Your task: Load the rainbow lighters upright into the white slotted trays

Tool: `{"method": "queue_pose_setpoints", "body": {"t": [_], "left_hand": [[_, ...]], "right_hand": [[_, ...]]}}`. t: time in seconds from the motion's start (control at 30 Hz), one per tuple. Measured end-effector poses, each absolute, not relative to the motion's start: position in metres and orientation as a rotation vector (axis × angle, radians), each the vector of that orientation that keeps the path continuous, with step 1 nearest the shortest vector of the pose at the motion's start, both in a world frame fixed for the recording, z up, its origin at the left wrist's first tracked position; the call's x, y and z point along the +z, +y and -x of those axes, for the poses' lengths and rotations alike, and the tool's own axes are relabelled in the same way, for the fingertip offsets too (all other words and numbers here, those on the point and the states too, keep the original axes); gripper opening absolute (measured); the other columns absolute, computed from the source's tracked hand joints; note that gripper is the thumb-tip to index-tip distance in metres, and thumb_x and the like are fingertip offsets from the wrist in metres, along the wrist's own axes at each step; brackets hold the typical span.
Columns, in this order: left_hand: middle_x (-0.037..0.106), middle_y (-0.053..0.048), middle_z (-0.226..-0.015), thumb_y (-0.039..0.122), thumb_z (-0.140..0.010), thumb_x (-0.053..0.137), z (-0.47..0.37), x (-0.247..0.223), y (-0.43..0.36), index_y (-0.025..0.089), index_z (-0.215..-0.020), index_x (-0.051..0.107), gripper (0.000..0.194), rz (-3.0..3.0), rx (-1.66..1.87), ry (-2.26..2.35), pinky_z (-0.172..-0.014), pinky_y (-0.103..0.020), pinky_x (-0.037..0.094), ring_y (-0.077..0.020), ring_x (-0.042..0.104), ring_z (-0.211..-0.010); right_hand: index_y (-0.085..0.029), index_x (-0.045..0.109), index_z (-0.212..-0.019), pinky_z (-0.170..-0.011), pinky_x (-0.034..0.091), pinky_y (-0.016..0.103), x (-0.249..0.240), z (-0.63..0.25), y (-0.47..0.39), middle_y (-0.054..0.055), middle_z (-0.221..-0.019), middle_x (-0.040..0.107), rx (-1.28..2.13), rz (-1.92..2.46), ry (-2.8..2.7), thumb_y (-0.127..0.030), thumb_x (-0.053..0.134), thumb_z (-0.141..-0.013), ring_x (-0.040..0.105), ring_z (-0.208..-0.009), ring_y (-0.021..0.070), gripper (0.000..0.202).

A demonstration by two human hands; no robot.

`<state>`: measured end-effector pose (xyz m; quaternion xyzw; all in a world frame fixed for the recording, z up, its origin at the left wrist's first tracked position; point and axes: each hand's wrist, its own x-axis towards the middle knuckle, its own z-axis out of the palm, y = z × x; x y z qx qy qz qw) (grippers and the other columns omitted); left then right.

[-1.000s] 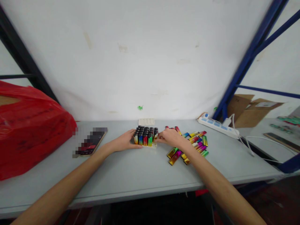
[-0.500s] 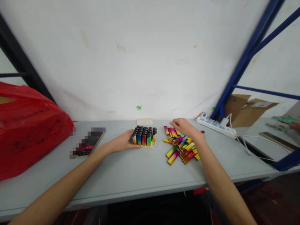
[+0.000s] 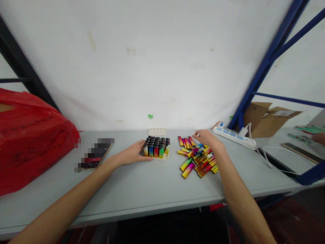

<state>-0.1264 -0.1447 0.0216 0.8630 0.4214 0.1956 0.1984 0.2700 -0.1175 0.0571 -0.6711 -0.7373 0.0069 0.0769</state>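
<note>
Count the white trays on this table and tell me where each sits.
2. The front tray is under the upright lighters, beside the left hand; the back tray lies behind it, near the wall. The red bag may hide more.

The one view comes from the head of the person, who wears the camera. It faces twelve o'clock and looks also down, so the wall stands at twelve o'clock and the surface lies toward six o'clock. The left hand and right hand are at middle distance
</note>
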Motion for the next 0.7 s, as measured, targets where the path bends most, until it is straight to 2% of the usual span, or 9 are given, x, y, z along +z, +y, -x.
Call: {"method": "queue_pose_setpoints", "body": {"t": [0.13, 0.27, 0.4, 0.57, 0.7], "left_hand": [[0.068, -0.012, -0.144, 0.072, -0.079, 0.081, 0.127, 0.021, -0.145, 0.022, -0.143, 0.060, 0.084, -2.415, 0.542, 1.175, -0.119, -0.047, 0.048, -0.0374, 0.065, -0.131], [0.068, -0.013, -0.144, 0.070, -0.079, 0.081, 0.127, 0.020, -0.144, 0.021, -0.144, 0.060, 0.085, -2.413, 0.545, 1.166, -0.119, -0.048, 0.048, -0.0381, 0.064, -0.132], [0.066, -0.013, -0.147, 0.068, -0.079, 0.082, 0.127, 0.020, -0.143, 0.021, -0.147, 0.059, 0.086, -2.422, 0.537, 1.157, -0.119, -0.048, 0.048, -0.0388, 0.062, -0.134], [0.065, -0.013, -0.148, 0.069, -0.080, 0.081, 0.127, 0.020, -0.142, 0.020, -0.149, 0.057, 0.087, -2.434, 0.505, 1.161, -0.120, -0.047, 0.046, -0.0380, 0.062, -0.134], [0.065, -0.012, -0.148, 0.072, -0.081, 0.079, 0.128, 0.019, -0.142, 0.022, -0.149, 0.057, 0.087, -2.447, 0.503, 1.159, -0.122, -0.047, 0.046, -0.0377, 0.062, -0.135]], "right_hand": [[-0.013, 0.081, -0.114, -0.075, 0.052, 0.028, 0.045, -0.281, -0.113, 0.017, -0.107, 0.082, 0.199, 2.209, -2.150, -0.034, 0.074, -0.094, 0.077, -0.093, 0.0248, 0.030], [-0.011, 0.081, -0.111, -0.076, 0.054, 0.029, 0.040, -0.275, -0.111, 0.020, -0.099, 0.081, 0.175, 2.311, -2.116, -0.037, 0.072, -0.095, 0.078, -0.094, 0.0267, 0.031], [-0.011, 0.078, -0.121, -0.082, 0.054, 0.030, 0.036, -0.266, -0.112, 0.022, -0.115, 0.079, 0.136, 2.341, -2.136, -0.034, 0.067, -0.099, 0.076, -0.105, 0.0279, 0.034], [-0.011, 0.071, -0.134, -0.088, 0.052, 0.032, 0.035, -0.261, -0.114, 0.023, -0.130, 0.074, 0.047, 2.301, -2.069, -0.030, 0.069, -0.096, 0.072, -0.117, 0.0301, 0.042], [-0.010, 0.076, -0.115, -0.091, 0.050, 0.032, 0.044, -0.259, -0.109, 0.023, -0.120, 0.076, -0.006, 2.217, -2.015, -0.032, 0.059, -0.103, 0.072, -0.114, 0.0300, 0.030]]}}
